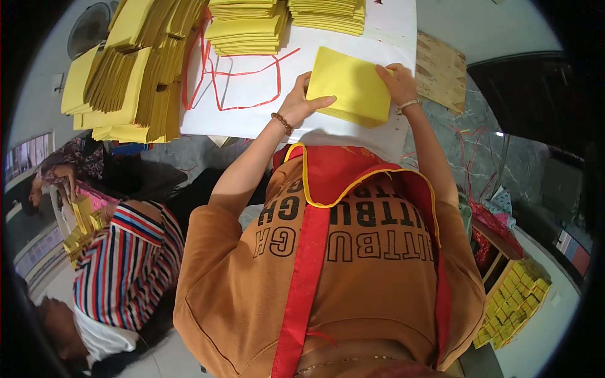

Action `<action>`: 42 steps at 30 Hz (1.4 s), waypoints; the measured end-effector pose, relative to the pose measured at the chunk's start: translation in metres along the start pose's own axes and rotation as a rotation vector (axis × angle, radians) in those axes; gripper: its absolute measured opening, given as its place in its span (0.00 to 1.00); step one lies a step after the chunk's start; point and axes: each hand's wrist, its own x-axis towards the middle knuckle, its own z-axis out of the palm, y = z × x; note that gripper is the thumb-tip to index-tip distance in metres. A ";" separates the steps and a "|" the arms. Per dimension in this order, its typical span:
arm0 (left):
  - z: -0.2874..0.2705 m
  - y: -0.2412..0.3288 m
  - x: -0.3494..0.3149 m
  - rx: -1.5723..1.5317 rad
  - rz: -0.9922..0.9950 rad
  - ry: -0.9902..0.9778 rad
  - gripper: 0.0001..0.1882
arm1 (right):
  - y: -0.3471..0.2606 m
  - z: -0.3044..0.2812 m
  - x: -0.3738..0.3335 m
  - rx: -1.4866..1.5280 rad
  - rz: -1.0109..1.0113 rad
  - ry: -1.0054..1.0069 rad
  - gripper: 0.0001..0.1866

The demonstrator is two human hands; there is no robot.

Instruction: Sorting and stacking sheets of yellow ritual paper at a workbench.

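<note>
A thick stack of yellow paper sheets (pixel 350 85) rests near the front edge of the white table, slightly turned. My left hand (pixel 305 101) grips its left side, the thumb lying on top and the fingers along the edge. At the far right corner, my right hand (pixel 398 83) closes on the stack with its thumb over the top; part of its fingers is hidden. To the left of the stack, a loose red plastic string (pixel 249 108) lies in a bent loop on the tabletop.
Bundles of yellow paper (pixel 120 82) pile up at the table's left, with more stacks (pixel 246 31) at the back. A plywood board (pixel 441 72) stands beyond the right edge. Seated at left is a person in a striped top (pixel 126 271). Tied yellow bundles (pixel 513 302) fill the lower right.
</note>
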 end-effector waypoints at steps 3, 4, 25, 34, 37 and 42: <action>-0.004 -0.006 -0.003 0.027 0.040 0.042 0.46 | -0.048 -0.006 -0.022 -0.351 -0.442 0.262 0.28; -0.003 -0.005 -0.005 0.015 0.059 0.060 0.46 | -0.066 -0.006 -0.034 -0.431 -0.676 0.397 0.26; -0.228 0.184 -0.140 0.659 0.797 1.590 0.36 | -0.070 0.028 -0.065 -0.603 -0.805 -0.019 0.35; -0.350 0.167 -0.145 -0.034 0.040 1.234 0.58 | -0.070 0.027 -0.064 -0.607 -0.792 -0.049 0.35; -0.359 0.163 -0.135 -0.045 0.027 1.317 0.29 | -0.069 0.029 -0.064 -0.606 -0.796 -0.030 0.35; -0.427 0.138 -0.120 0.027 0.076 1.391 0.25 | -0.071 0.028 -0.063 -0.619 -0.794 -0.012 0.35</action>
